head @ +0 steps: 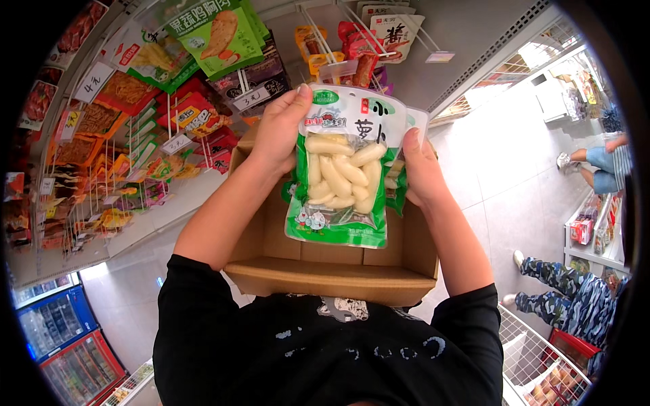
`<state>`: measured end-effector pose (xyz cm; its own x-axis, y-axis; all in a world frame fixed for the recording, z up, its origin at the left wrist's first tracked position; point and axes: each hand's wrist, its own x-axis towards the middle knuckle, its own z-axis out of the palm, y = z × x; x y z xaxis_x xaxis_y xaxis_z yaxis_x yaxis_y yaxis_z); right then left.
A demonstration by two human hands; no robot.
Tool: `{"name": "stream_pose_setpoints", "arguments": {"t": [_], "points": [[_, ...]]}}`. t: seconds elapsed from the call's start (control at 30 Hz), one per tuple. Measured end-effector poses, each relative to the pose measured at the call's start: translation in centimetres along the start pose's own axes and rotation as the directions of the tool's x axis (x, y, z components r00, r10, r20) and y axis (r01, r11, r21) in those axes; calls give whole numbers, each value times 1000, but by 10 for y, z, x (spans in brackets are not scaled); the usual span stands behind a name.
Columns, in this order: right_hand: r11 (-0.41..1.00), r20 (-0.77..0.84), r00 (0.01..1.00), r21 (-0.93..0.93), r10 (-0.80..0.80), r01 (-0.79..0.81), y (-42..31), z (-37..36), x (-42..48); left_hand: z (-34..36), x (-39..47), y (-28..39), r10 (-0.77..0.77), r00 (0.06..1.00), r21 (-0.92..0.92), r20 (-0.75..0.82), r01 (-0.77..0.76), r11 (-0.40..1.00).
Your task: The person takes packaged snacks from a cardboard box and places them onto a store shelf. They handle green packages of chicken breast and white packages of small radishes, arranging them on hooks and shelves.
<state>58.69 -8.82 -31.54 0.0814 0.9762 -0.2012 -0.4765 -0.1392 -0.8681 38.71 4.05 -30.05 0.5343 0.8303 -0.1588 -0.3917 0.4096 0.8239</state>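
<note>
A green and white plastic pouch of pale pickled radishes (341,177) is held up flat, its printed front towards me. My left hand (284,127) grips its upper left corner, the thumb on the front. My right hand (422,165) holds the right side, together with a second similar pouch (395,177) that lies partly behind the first. Below both pouches is an open cardboard box (330,276), close against my body. The pouches hide much of the inside of the box.
Snack packets (218,38) hang from hooks on the shelf wall at the left and ahead, with price tags (251,97) on the hook ends. Two people (563,292) stand at the right near a white rack (589,254). A wire basket (543,360) is at the lower right.
</note>
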Motion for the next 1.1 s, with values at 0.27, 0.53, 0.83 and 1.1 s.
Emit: {"name": "stream_pose_setpoints", "arguments": {"t": [0.27, 0.53, 0.83, 1.1], "points": [[996, -62, 995, 52, 76, -72, -8, 7, -1, -12, 4, -6, 52, 985, -25, 164, -49, 999], [994, -30, 996, -66, -86, 83, -3, 2, 0, 2, -1, -11, 110, 994, 52, 26, -111, 992], [992, -135, 986, -61, 97, -106, 3, 0, 3, 3, -4, -16, 109, 994, 91, -21, -107, 990], [980, -189, 982, -197, -1, -37, 4, -15, 11, -6, 1, 10, 506, 860, 710, 65, -396, 583]]}}
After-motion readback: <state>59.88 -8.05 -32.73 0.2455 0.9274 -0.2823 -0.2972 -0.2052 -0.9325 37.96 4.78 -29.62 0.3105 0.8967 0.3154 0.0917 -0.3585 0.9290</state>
